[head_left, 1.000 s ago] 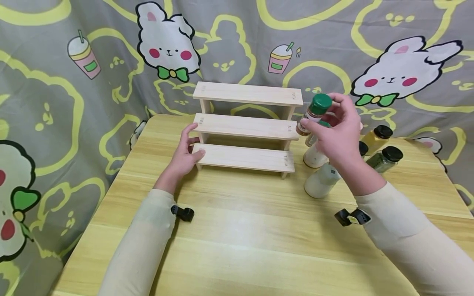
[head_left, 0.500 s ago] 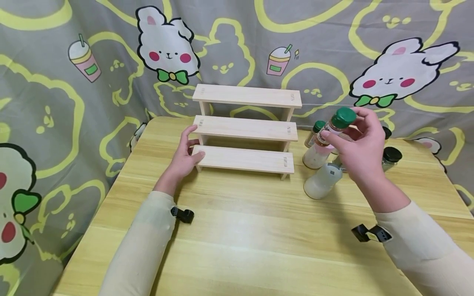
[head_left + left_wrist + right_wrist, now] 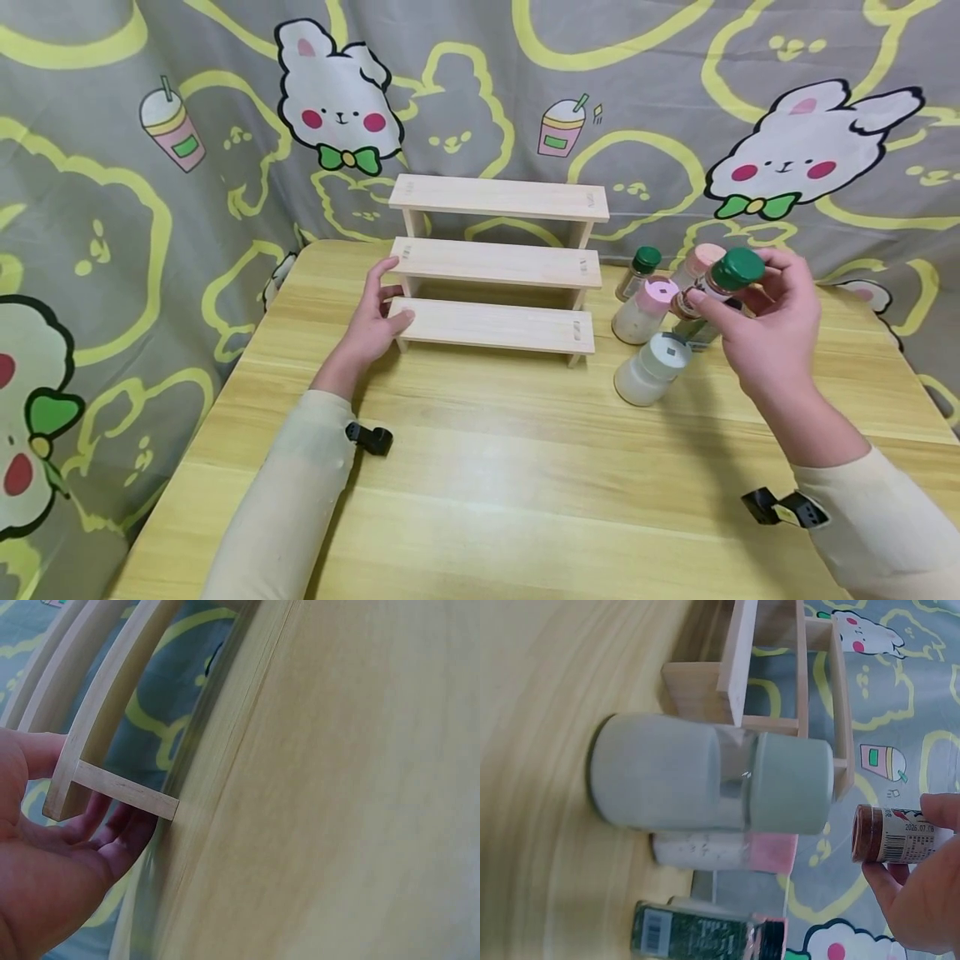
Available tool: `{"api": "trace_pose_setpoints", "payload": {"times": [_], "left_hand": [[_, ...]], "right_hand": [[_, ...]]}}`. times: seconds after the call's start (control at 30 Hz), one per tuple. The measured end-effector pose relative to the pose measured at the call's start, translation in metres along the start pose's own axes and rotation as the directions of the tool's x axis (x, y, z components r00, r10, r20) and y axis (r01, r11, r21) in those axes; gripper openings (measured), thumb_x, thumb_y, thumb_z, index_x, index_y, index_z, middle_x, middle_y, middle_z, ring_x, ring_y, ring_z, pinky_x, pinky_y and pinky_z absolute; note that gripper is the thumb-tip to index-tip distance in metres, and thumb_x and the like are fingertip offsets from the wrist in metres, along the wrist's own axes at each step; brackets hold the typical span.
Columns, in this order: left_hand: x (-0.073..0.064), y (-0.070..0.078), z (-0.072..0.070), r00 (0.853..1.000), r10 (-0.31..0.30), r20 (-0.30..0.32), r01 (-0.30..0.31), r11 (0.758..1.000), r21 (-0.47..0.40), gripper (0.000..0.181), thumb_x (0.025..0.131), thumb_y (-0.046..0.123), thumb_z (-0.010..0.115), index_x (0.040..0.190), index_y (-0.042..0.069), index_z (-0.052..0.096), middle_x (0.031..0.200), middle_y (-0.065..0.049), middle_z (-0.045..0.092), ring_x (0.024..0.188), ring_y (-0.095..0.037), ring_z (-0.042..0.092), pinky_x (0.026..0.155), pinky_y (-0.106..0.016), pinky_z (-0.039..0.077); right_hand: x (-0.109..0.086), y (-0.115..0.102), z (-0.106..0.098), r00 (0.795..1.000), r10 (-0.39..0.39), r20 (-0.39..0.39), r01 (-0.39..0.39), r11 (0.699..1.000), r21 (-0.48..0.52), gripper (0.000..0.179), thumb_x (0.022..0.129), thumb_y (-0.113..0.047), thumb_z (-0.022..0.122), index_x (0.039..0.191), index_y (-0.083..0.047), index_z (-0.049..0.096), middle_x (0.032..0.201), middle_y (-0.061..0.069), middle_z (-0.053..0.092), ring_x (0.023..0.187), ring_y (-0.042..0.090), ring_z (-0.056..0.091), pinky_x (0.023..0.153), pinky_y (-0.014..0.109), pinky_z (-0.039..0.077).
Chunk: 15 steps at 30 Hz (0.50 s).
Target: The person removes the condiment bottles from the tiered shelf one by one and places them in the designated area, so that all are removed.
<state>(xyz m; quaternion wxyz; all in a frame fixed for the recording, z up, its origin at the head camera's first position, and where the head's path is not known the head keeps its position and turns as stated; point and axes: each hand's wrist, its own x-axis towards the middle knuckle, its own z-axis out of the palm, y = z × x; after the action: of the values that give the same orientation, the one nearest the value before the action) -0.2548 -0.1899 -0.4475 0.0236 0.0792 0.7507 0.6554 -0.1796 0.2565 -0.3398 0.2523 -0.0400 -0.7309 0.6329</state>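
Note:
A pale wooden three-step rack stands toward the back of the table. My left hand grips its left end, thumb on the lowest step and fingers behind, as the left wrist view also shows. My right hand pinches a spice jar with a green cap between thumb and fingers, raised above the other jars and tilted. Reddish-brown contents and a printed label show on this jar in the right wrist view. My right hand covers its cap there.
Right of the rack stand a green-capped jar, a pink-lidded jar, a peach-lidded jar and a white jar with a pale green lid. A black-capped jar of green flakes is partly hidden in the head view. A patterned curtain hangs behind.
My right hand has carried the spice jar right and toward me, away from the rack, uncovering the smaller green-capped jar and the pink- and peach-lidded ones. My left hand keeps its grip.

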Motion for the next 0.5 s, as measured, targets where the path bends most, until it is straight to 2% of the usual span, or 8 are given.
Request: {"api": "trace_pose_setpoints", "payload": {"times": [0.1,0.23,0.5], "left_hand": [[0.000,0.000,0.000,1.000,0.004,-0.002,-0.004,1.000,-0.001,0.081,0.095,-0.012,0.055,0.154,0.033,0.023,0.139,-0.024,0.040,0.120,-0.036,0.046,0.084,-0.036,0.046],[-0.001,0.000,0.000,1.000,0.001,-0.002,-0.001,1.000,-0.002,0.081,0.095,-0.011,0.055,0.154,0.033,0.023,0.139,-0.024,0.041,0.118,-0.037,0.047,0.083,-0.035,0.047],[0.000,-0.001,0.001,1.000,0.004,-0.005,-0.004,1.000,-0.006,0.082,0.094,-0.013,0.055,0.154,0.033,0.023,0.138,-0.025,0.042,0.117,-0.038,0.048,0.083,-0.035,0.047]], "right_hand": [[-0.002,0.005,-0.005,1.000,-0.011,-0.001,0.011,0.999,0.035,0.060,0.072,0.014,0.082,0.121,-0.009,0.057,0.110,0.010,0.060,0.094,0.021,0.062,0.076,0.017,0.051],[-0.006,0.012,-0.013,1.000,-0.018,-0.016,0.019,0.999,0.033,0.061,0.070,0.016,0.082,0.121,-0.008,0.058,0.108,0.010,0.061,0.090,0.019,0.063,0.075,0.016,0.051],[-0.018,0.025,-0.029,0.999,0.038,-0.035,-0.041,0.995,-0.091,0.058,0.072,0.011,0.084,0.120,-0.009,0.057,0.105,0.007,0.063,0.086,0.015,0.064,0.073,0.014,0.050]]}}
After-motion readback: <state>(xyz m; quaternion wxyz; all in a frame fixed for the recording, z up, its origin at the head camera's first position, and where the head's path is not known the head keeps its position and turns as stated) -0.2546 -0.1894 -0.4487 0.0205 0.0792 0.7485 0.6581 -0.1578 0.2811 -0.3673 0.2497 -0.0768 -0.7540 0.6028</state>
